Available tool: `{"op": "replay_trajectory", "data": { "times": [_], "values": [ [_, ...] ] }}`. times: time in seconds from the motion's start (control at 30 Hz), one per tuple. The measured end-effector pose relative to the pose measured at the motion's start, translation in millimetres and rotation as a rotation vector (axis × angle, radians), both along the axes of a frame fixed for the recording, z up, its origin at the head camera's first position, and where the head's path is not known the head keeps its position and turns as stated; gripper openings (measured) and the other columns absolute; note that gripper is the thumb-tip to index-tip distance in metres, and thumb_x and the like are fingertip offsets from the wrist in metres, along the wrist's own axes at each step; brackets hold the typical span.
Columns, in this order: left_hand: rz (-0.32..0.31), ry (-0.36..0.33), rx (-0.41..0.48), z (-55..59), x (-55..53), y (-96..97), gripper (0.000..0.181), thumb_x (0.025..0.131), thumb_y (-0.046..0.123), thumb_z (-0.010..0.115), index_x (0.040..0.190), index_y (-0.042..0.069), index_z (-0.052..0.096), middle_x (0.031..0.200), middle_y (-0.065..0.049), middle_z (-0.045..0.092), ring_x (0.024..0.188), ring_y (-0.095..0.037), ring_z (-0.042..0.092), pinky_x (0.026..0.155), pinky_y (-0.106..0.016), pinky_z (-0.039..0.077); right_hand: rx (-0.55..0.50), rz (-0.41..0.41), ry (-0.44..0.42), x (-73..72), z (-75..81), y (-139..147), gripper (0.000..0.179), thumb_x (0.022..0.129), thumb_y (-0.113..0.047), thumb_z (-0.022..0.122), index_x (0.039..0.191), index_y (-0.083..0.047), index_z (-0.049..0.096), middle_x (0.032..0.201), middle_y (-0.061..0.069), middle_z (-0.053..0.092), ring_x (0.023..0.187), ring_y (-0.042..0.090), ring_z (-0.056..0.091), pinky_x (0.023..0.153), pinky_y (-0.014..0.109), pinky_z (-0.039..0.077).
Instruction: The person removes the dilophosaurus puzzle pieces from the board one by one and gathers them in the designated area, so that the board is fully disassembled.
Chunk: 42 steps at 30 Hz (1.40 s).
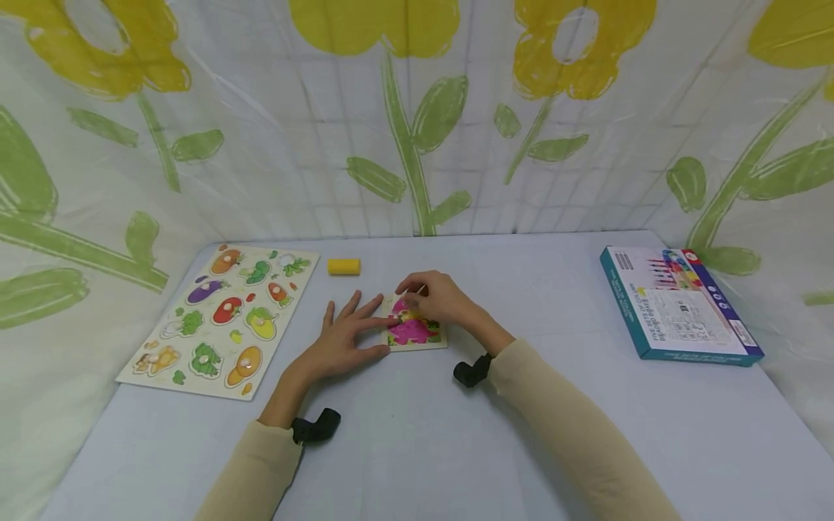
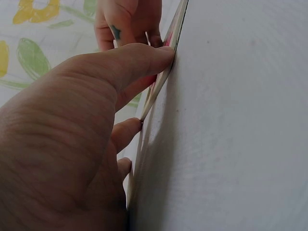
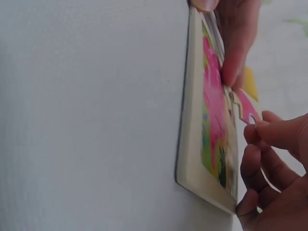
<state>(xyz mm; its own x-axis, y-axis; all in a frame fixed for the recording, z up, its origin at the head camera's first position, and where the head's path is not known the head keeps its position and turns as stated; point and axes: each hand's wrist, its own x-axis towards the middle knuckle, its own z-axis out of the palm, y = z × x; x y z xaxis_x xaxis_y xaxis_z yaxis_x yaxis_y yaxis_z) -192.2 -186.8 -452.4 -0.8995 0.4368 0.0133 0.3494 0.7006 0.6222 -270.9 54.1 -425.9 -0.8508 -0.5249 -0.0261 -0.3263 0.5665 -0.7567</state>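
Note:
A small wooden jigsaw board [image 1: 417,348] with a pink picture lies on the table in front of me. My left hand [image 1: 342,340] is at its left side with fingers spread; the thumb touches the near left corner and the index finger reaches onto the picture. Over the board's right part, my right hand [image 1: 444,299] pinches a pink puzzle piece [image 3: 247,107] between thumb and index finger. In the right wrist view the piece is tilted above the board's surface. Part of the picture is hidden under the right fingers.
A vegetable peg puzzle board [image 1: 221,341] lies at the left. Behind the left hand is a yellow block [image 1: 344,267]. A teal-edged box [image 1: 680,307] rests at the right. A flowered curtain [image 1: 260,181] hangs along the table's back edge.

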Motion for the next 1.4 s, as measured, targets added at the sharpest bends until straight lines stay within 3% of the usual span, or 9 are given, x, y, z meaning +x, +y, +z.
{"op": "replay_trajectory", "data": {
  "times": [0.13,0.6,0.9,1.03,1.4],
  "values": [
    [0.006,-0.001,-0.009,0.0,0.3,0.3,0.050,0.096,0.039,0.075,0.144,0.029,0.068,0.176,-0.005,0.030,0.168,-0.043,0.003,0.124,-0.078,-0.013,-0.014,-0.014,0.002,-2.2,0.6,9.7,0.019,0.105,-0.015,0.064,0.118,-0.014,0.077,0.114,0.008,0.076,0.096,0.021,0.069,0.089,0.035,0.057],
    [0.004,0.009,-0.014,2.5,2.4,0.3,0.050,0.096,0.039,0.075,0.144,0.026,0.068,0.176,-0.007,0.030,0.167,-0.043,0.004,0.124,-0.077,-0.014,0.013,-0.044,-0.021,-3.8,4.1,56.6,0.019,0.103,-0.014,0.066,0.118,-0.012,0.077,0.109,0.009,0.076,0.082,0.018,0.064,0.068,0.028,0.052],
    [-0.002,0.004,-0.001,1.7,2.2,-0.5,0.050,0.095,0.037,0.075,0.143,0.024,0.068,0.177,-0.007,0.030,0.168,-0.043,0.003,0.125,-0.075,-0.015,0.048,-0.073,-0.034,-5.1,4.5,85.2,0.020,0.102,-0.014,0.066,0.118,-0.011,0.077,0.111,0.011,0.075,0.085,0.020,0.062,0.071,0.029,0.051],
    [-0.008,0.002,-0.002,1.4,2.0,-0.7,0.050,0.096,0.038,0.074,0.144,0.024,0.068,0.177,-0.007,0.029,0.168,-0.043,0.003,0.124,-0.075,-0.015,0.064,-0.072,-0.037,-6.1,3.1,92.4,0.020,0.102,-0.014,0.065,0.118,-0.012,0.078,0.110,0.011,0.075,0.088,0.020,0.062,0.075,0.029,0.050],
    [-0.012,0.004,-0.009,1.1,1.9,1.1,0.050,0.096,0.038,0.073,0.144,0.025,0.068,0.177,-0.007,0.029,0.168,-0.043,0.002,0.125,-0.076,-0.015,0.052,-0.077,-0.072,-7.7,-0.5,96.5,0.020,0.103,-0.013,0.065,0.117,-0.009,0.077,0.100,0.010,0.074,0.071,0.013,0.057,0.066,0.027,0.048]
  ]
}}
